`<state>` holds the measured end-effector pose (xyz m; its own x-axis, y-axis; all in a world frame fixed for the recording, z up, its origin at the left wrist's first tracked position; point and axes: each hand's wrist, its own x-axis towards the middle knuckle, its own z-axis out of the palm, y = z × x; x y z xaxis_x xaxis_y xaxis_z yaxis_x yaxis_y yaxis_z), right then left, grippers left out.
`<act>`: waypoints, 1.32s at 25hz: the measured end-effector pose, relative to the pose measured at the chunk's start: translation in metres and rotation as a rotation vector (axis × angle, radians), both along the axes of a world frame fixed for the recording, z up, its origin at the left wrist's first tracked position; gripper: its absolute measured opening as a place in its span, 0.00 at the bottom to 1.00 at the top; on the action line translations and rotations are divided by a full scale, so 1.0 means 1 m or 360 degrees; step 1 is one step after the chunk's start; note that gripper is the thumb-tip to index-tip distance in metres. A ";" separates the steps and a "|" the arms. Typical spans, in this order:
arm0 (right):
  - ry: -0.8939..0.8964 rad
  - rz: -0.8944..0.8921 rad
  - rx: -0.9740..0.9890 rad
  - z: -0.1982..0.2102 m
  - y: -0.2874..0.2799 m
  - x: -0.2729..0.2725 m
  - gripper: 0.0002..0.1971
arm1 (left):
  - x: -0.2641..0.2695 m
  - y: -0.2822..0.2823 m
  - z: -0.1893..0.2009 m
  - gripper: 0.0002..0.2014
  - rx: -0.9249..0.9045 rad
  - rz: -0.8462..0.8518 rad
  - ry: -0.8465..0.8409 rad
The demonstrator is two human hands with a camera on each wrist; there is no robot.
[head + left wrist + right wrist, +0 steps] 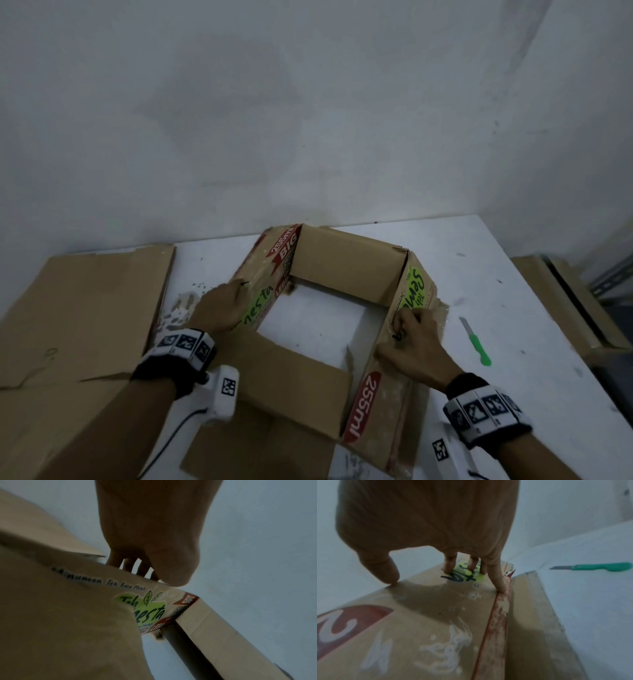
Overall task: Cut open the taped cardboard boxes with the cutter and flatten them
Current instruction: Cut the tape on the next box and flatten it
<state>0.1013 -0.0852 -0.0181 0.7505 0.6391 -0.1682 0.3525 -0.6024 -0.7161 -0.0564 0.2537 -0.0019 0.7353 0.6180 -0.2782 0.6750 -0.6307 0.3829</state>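
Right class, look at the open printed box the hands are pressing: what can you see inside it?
Inside the open box, only bare white table shows; both ends are open. The near flap covers the table beneath it.

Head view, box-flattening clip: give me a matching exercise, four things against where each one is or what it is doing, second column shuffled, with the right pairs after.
Things:
1. green cutter
2. printed box
3. left hand
4. flat cardboard

Places or states:
A. presses on the box's left printed panel
B. lies alone on the white table, to the right of the box
C. lies flat at the table's left side
D. stands opened out in the middle, table showing through it

The right hand presses the opposite printed panel.

Pairs: 1-B, 2-D, 3-A, 4-C
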 end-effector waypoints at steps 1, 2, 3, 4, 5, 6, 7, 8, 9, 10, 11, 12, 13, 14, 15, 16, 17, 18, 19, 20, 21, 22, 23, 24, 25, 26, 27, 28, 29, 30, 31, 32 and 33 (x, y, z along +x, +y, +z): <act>0.0034 -0.0122 0.0090 -0.004 0.003 -0.002 0.26 | -0.001 -0.007 -0.002 0.33 -0.0161 0.0112 -0.0048; 0.0038 -0.0226 0.0157 -0.008 0.007 -0.006 0.27 | -0.001 -0.012 -0.002 0.40 -0.0278 0.0192 -0.0071; 0.0015 -0.0291 0.0194 -0.012 0.011 -0.009 0.27 | -0.002 -0.014 -0.002 0.44 -0.0333 0.0218 -0.0072; -0.0013 -0.0318 0.0206 -0.015 0.014 -0.012 0.27 | -0.003 -0.015 -0.003 0.45 -0.0338 0.0204 -0.0055; -0.0039 -0.0315 0.0207 -0.019 0.016 -0.014 0.27 | -0.004 -0.017 -0.003 0.43 -0.0324 0.0161 -0.0054; -0.0059 -0.0298 0.0207 -0.021 0.017 -0.014 0.28 | -0.005 -0.018 -0.003 0.40 -0.0313 0.0123 -0.0065; -0.0064 -0.0269 0.0202 -0.022 0.017 -0.013 0.28 | -0.006 -0.018 -0.003 0.38 -0.0320 0.0113 -0.0092; -0.0045 -0.0233 0.0185 -0.021 0.016 -0.011 0.28 | -0.007 -0.017 -0.003 0.36 -0.0358 0.0150 -0.0129; -0.0006 -0.0195 0.0148 -0.018 0.015 -0.009 0.28 | -0.007 -0.014 -0.004 0.33 -0.0407 0.0187 -0.0165; 0.0026 -0.0153 0.0082 -0.013 0.013 -0.007 0.28 | -0.008 -0.012 -0.004 0.31 -0.0436 0.0202 -0.0171; 0.0018 -0.0115 -0.0026 -0.007 0.012 -0.005 0.28 | -0.009 -0.010 -0.005 0.29 -0.0411 0.0170 -0.0153; -0.0081 -0.0105 -0.0162 0.000 0.011 -0.003 0.27 | -0.010 -0.008 -0.007 0.30 -0.0339 0.0110 -0.0109; -0.0272 -0.0133 -0.0285 0.008 0.012 -0.001 0.26 | -0.010 -0.007 -0.009 0.33 -0.0249 0.0052 -0.0092; -0.0510 -0.0183 -0.0358 0.016 0.015 0.002 0.24 | -0.010 -0.008 -0.008 0.37 -0.0166 0.0010 -0.0136; -0.0718 -0.0212 -0.0382 0.024 0.020 0.005 0.24 | -0.008 -0.010 -0.006 0.40 -0.0070 -0.0038 -0.0251; -0.0849 -0.0188 -0.0391 0.033 0.028 0.010 0.25 | -0.006 -0.012 -0.003 0.41 0.0062 -0.0094 -0.0362; -0.0907 -0.0101 -0.0429 0.040 0.037 0.015 0.25 | -0.002 -0.017 0.003 0.41 0.0191 -0.0160 -0.0404; -0.0928 0.0018 -0.0496 0.046 0.047 0.021 0.26 | 0.001 -0.023 0.010 0.43 0.0262 -0.0251 -0.0378; -0.0925 0.0140 -0.0592 0.049 0.058 0.029 0.27 | 0.005 -0.029 0.018 0.44 0.0277 -0.0370 -0.0304; -0.0902 0.0254 -0.0696 0.048 0.068 0.038 0.31 | 0.007 -0.036 0.025 0.44 0.0236 -0.0504 -0.0195; -0.0866 0.0348 -0.0796 0.046 0.078 0.047 0.36 | 0.008 -0.043 0.030 0.45 0.0146 -0.0631 -0.0023; -0.0837 0.0427 -0.0887 0.043 0.086 0.055 0.42 | 0.008 -0.050 0.033 0.48 0.0011 -0.0723 0.0216; -0.0848 0.0491 -0.0969 0.040 0.092 0.063 0.48 | 0.007 -0.058 0.037 0.52 -0.0133 -0.0757 0.0469; -0.0899 0.0524 -0.1041 0.035 0.096 0.068 0.53 | 0.005 -0.065 0.037 0.54 -0.0239 -0.0749 0.0665; -0.0968 0.0524 -0.1099 0.031 0.099 0.072 0.56 | 0.001 -0.069 0.034 0.55 -0.0305 -0.0729 0.0781; -0.1032 0.0506 -0.1139 0.028 0.100 0.074 0.58 | -0.004 -0.071 0.031 0.57 -0.0318 -0.0717 0.0843; -0.1082 0.0490 -0.1175 0.026 0.102 0.075 0.60 | -0.010 -0.072 0.026 0.59 -0.0299 -0.0723 0.0880; -0.1116 0.0480 -0.1210 0.024 0.104 0.076 0.61 | -0.017 -0.072 0.021 0.61 -0.0274 -0.0745 0.0901; -0.1138 0.0466 -0.1246 0.023 0.106 0.075 0.61 | -0.021 -0.071 0.017 0.62 -0.0260 -0.0765 0.0897; -0.1165 0.0449 -0.1271 0.022 0.108 0.075 0.60 | -0.024 -0.070 0.014 0.62 -0.0256 -0.0780 0.0865; -0.1194 0.0432 -0.1289 0.023 0.109 0.075 0.58 | -0.026 -0.068 0.011 0.61 -0.0250 -0.0791 0.0817; -0.1217 0.0420 -0.1303 0.023 0.110 0.075 0.56 | -0.027 -0.068 0.009 0.60 -0.0239 -0.0796 0.0760; -0.1234 0.0410 -0.1313 0.024 0.112 0.074 0.54 | -0.028 -0.068 0.006 0.59 -0.0218 -0.0800 0.0682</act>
<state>0.1756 0.0269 0.0058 0.6983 0.6984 -0.1569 0.7046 -0.6321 0.3224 -0.0842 0.1859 0.0043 0.7314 0.1675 -0.6611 0.4219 -0.8727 0.2457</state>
